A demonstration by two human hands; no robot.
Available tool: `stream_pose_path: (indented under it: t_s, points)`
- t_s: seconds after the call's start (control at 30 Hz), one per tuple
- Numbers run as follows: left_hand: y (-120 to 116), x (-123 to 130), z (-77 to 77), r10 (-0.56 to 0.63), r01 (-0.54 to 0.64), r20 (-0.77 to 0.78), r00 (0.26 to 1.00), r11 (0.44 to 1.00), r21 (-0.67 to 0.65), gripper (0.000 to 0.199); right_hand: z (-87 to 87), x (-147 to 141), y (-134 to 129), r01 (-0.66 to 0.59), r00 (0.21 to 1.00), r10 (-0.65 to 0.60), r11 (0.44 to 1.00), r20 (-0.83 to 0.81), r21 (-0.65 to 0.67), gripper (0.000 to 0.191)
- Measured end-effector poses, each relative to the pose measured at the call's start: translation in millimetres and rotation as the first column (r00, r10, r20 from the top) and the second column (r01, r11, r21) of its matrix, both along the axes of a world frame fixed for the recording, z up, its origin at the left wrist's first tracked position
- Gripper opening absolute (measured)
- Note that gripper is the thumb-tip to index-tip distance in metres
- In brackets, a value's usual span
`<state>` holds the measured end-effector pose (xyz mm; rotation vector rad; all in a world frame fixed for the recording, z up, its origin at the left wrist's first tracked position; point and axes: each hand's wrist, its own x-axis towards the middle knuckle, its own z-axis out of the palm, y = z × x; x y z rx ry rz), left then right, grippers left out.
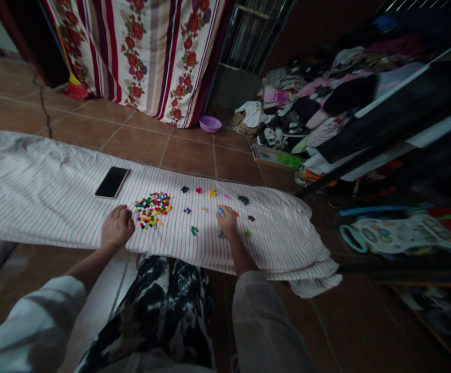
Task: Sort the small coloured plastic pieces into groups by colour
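Note:
A mixed pile of small coloured pieces [153,210] lies on the striped cloth [163,254]. Just left of the pile, my left hand [118,226] rests on the cloth with its fingers curled; what it holds, if anything, is hidden. To the right, several small single-colour clusters are spread out, among them a black one [185,189], a red one [198,190], a yellow one [212,192] and a green one [194,230]. My right hand [227,220] is among these clusters, its fingertips closed at a blue piece [220,211]. An orange and a grey cluster show partly beside it.
A phone [112,182] lies on the cloth at the left. Beyond the cloth, a purple basin [210,124] stands on the tiled floor before a flowered curtain [151,57]. Piled clothes [318,103] and a rack are at the right.

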<state>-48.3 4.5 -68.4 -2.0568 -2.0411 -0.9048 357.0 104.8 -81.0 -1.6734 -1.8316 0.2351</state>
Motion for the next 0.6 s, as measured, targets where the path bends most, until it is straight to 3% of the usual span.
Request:
stream_pose_path:
  t_s: [0.23, 0.6]
  points:
    - [0.9, -0.6, -0.4, 0.004, -0.004, -0.008, 1.0, 1.0, -0.01, 0.017, -1.9, -3.1, 0.6, 0.044, 0.996, -0.044, 0.999, 0.082, -0.005, 0.036]
    - [0.2, 0.3, -0.7, 0.015, -0.015, -0.018, 1.0, 1.0, -0.004, 0.015, -8.6, 2.0, -0.1, 0.06, 0.998, -0.061, 0.998, 0.013, 0.015, 0.035]
